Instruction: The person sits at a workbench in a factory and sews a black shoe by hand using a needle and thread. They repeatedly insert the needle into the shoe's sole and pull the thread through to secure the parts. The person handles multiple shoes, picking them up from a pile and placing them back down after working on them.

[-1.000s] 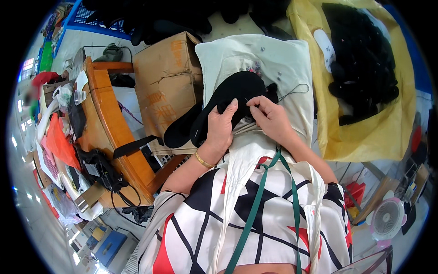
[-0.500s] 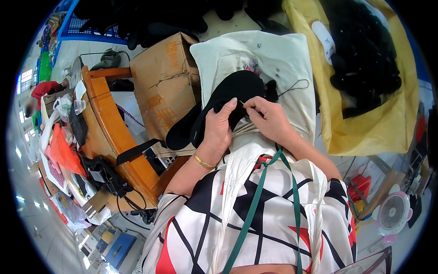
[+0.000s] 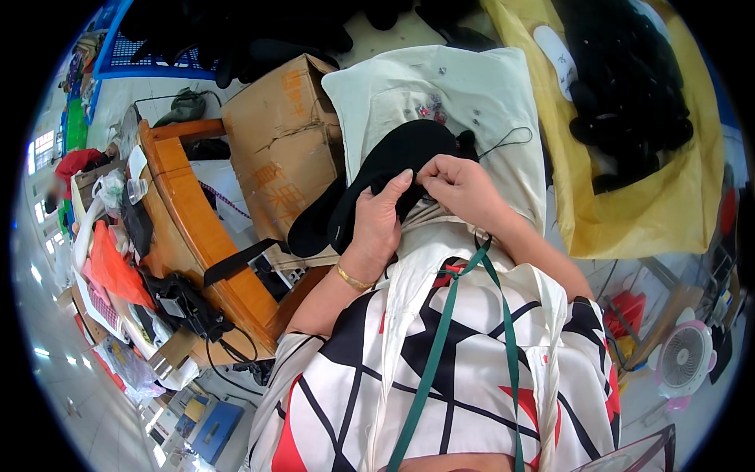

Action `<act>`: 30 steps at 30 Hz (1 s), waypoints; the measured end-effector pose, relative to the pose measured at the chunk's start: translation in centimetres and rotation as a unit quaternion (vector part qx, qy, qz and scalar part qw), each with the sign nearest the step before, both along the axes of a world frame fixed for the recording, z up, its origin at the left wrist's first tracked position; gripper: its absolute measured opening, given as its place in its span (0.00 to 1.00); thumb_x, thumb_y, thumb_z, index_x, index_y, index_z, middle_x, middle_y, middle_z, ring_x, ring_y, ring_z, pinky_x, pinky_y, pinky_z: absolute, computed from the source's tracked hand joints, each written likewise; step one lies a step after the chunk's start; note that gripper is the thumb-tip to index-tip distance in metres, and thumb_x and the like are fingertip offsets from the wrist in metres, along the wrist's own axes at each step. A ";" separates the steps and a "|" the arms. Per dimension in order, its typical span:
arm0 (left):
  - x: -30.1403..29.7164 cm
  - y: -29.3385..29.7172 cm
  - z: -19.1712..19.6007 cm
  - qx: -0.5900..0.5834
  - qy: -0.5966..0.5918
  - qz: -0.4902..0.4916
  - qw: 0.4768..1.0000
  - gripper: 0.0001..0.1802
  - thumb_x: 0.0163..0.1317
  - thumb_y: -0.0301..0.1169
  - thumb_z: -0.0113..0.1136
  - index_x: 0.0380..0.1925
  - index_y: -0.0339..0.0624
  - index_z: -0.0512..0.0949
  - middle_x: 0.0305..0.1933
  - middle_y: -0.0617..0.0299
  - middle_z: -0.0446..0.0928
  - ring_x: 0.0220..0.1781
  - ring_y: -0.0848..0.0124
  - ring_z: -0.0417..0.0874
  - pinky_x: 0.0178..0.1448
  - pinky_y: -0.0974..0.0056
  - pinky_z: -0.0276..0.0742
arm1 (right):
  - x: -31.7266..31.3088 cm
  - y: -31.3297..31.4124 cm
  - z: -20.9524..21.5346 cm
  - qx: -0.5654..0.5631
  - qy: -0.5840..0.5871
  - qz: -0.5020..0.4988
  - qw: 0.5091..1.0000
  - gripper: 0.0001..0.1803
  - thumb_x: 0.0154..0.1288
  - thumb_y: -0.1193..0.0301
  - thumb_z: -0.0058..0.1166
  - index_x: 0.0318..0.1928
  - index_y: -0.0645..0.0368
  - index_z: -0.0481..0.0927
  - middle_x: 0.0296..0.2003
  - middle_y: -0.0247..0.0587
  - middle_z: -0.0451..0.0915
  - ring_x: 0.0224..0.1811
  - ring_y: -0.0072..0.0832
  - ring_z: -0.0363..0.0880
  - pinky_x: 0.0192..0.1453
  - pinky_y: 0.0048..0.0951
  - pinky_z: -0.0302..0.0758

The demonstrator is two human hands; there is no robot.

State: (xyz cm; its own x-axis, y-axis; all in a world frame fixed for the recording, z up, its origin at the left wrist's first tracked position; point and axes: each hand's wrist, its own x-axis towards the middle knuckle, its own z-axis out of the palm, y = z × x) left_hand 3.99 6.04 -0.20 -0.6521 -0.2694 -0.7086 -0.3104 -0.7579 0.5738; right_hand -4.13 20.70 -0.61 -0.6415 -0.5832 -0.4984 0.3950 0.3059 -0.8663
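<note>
Some black footwear [image 3: 409,149] in left hand [image 3: 376,224]

Bright, cool, fairly even light fills the scene. Between nine and ten o'clock a window [image 3: 41,149] burns out to white, and toward eight o'clock the floor [image 3: 86,409] carries streaks of glare. The pale cloth [image 3: 393,69] at twelve o'clock glows, its folds softly shaded. Near the centre, the left hand [image 3: 377,224] and right hand [image 3: 464,189] look reasonably sharp, but the black sole-shaped piece [image 3: 413,149] swallows detail; its surface texture cannot be made out with certainty. Dark heaps at eleven and two o'clock merge into near-solid black. Fisheye bending bows the wooden frame [image 3: 185,208] at nine o'clock, and a black vignette rings everything.
</note>
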 end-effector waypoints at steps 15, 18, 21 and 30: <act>-0.4 -0.3 -0.9 -0.010 -0.002 0.023 1.000 0.13 0.58 0.24 0.69 0.42 0.35 0.79 0.42 0.61 0.82 0.43 0.72 0.82 0.52 0.65 0.78 | 1.3 0.3 -0.7 -0.022 0.178 0.009 0.984 0.05 0.68 0.75 0.53 0.43 0.61 0.76 0.27 0.47 0.79 0.27 0.35 0.79 0.35 0.31 0.75; -0.6 -0.4 -0.6 -0.004 -0.024 0.022 0.999 0.11 0.57 0.24 0.68 0.39 0.36 0.80 0.40 0.62 0.82 0.41 0.73 0.82 0.50 0.66 0.78 | 1.4 0.4 -1.1 -0.029 0.193 0.008 0.981 0.06 0.68 0.75 0.53 0.44 0.60 0.76 0.27 0.47 0.79 0.27 0.37 0.80 0.34 0.31 0.75; -0.9 -0.5 0.1 -0.009 -0.043 0.022 0.999 0.09 0.57 0.24 0.68 0.37 0.36 0.80 0.38 0.63 0.82 0.40 0.73 0.82 0.49 0.66 0.78 | 1.6 0.3 -1.2 -0.032 0.209 0.007 0.977 0.06 0.69 0.76 0.53 0.45 0.59 0.76 0.27 0.47 0.79 0.27 0.40 0.80 0.33 0.32 0.75; -1.0 -1.2 -0.2 0.020 -0.040 0.006 0.999 0.08 0.57 0.25 0.68 0.35 0.36 0.81 0.37 0.63 0.82 0.39 0.73 0.82 0.48 0.66 0.78 | 2.3 -0.5 -1.4 -0.033 0.263 -0.016 0.964 0.06 0.68 0.77 0.53 0.44 0.59 0.74 0.26 0.48 0.77 0.27 0.41 0.80 0.32 0.33 0.75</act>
